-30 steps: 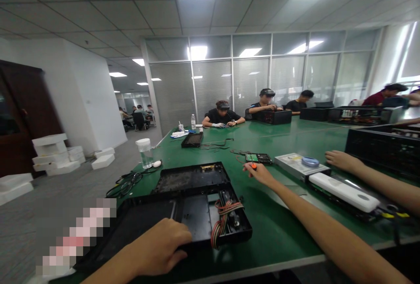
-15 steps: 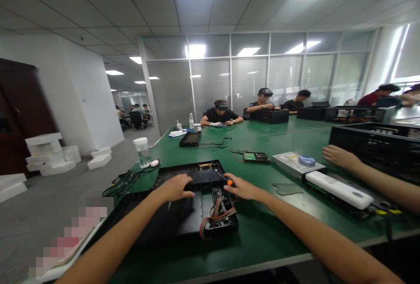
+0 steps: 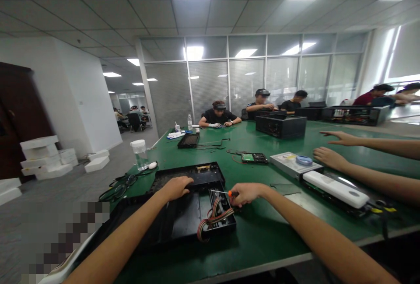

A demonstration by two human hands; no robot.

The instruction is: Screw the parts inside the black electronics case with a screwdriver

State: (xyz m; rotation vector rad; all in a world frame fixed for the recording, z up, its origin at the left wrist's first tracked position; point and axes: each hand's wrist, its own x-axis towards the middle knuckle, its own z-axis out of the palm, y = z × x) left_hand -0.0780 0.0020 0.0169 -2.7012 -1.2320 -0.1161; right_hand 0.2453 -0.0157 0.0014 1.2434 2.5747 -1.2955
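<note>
A black metal case point(image 3: 177, 220) lies open before me on the green table, with a drive bay and a striped ribbon cable point(image 3: 213, 220) at its right end. My left hand point(image 3: 179, 187) rests on the case's inner edge, fingers bent over it, holding no tool. My right hand point(image 3: 246, 193) is closed round the orange-and-black handle of a screwdriver point(image 3: 220, 192); its shaft points left over the top of the drive bay. Behind my left hand is a black panel point(image 3: 193, 174) with a brass-coloured strip.
A white-and-silver drive point(image 3: 290, 164), a white elongated device point(image 3: 337, 190) and a circuit board point(image 3: 254, 158) lie to the right. Another person's arms point(image 3: 370, 170) reach in there. A lidded cup point(image 3: 141, 155) and cables stand left. Black computer case point(image 3: 280, 125) farther back.
My right hand has moved down and closed round the screwdriver, whose shaft now points left. The large black case at the right has moved away to the back, and the neighbour's second arm shows.
</note>
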